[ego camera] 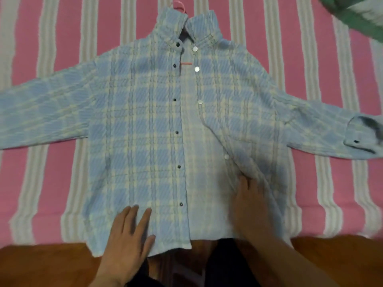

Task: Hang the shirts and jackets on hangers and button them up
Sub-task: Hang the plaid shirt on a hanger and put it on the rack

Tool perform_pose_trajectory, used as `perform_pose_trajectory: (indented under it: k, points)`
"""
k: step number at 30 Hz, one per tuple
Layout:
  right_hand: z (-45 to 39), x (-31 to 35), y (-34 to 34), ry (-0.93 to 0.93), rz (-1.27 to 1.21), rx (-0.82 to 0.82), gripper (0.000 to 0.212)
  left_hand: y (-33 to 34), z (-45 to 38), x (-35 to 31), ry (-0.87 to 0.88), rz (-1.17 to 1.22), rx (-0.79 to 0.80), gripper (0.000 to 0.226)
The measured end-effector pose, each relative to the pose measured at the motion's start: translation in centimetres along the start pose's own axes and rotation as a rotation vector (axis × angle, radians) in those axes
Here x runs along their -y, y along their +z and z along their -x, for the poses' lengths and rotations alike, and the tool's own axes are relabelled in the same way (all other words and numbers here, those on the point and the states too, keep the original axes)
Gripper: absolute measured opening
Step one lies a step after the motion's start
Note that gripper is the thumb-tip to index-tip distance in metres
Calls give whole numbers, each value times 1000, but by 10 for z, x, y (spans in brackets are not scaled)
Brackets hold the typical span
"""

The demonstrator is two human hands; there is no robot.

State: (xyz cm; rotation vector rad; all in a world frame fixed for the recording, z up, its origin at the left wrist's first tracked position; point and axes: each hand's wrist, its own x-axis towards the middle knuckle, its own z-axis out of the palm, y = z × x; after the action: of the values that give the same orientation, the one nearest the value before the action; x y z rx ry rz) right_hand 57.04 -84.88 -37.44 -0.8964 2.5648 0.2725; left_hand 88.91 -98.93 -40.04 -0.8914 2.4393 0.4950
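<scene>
A light blue and cream plaid shirt [141,121] lies face up on the bed, sleeves spread to both sides, front unfastened. A pink hanger [179,6] sits inside it; its hook pokes out above the collar and a bit of its bar shows in the chest gap. Dark snaps line the left placket, white buttons the right one. My left hand [128,241] rests flat with straight fingers on the lower left front panel. My right hand [250,199] lies on the lower edge of the right front panel; its fingertips are blurred, so a pinch cannot be made out.
The bed carries a pink and white striped cover [68,34]. A green and white garment [356,15] lies at the far right corner. A brown wooden bed edge [41,266] runs along the near side, with dark clothing between my arms.
</scene>
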Motion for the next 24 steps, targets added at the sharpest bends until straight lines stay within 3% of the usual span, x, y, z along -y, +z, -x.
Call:
perform_pose_trajectory:
  k: [3, 7, 9, 10, 12, 16, 19, 21, 24]
  points:
    - [3, 10, -13, 172, -374, 60, 36, 2, 21, 23, 120, -40, -14, 72]
    - [33, 43, -34, 69, -709, 40, 25, 6, 38, 60, 206, -65, -65, 76]
    - [49, 60, -28, -12, -627, 134, 27, 9, 38, 83, 261, -102, -59, 77]
    - [57, 66, -20, -62, -448, 220, 32, 10, 40, 91, 312, -112, -65, 77]
    - [73, 76, -5, -70, -184, 346, 44, 6, 45, 103, 393, -108, -127, 52]
    - [97, 94, -2, 49, -502, 256, 41, -4, 48, 127, 440, -91, -106, 20]
    - [86, 89, 0, 45, -491, 136, 23, -3, 58, 129, 406, -90, -79, 17]
    - [65, 88, 5, -26, -407, 104, 19, -4, 55, 115, 393, 23, -182, 24]
    - [30, 88, 39, -151, -249, 64, 29, -9, 9, 65, 439, 209, -455, 26]
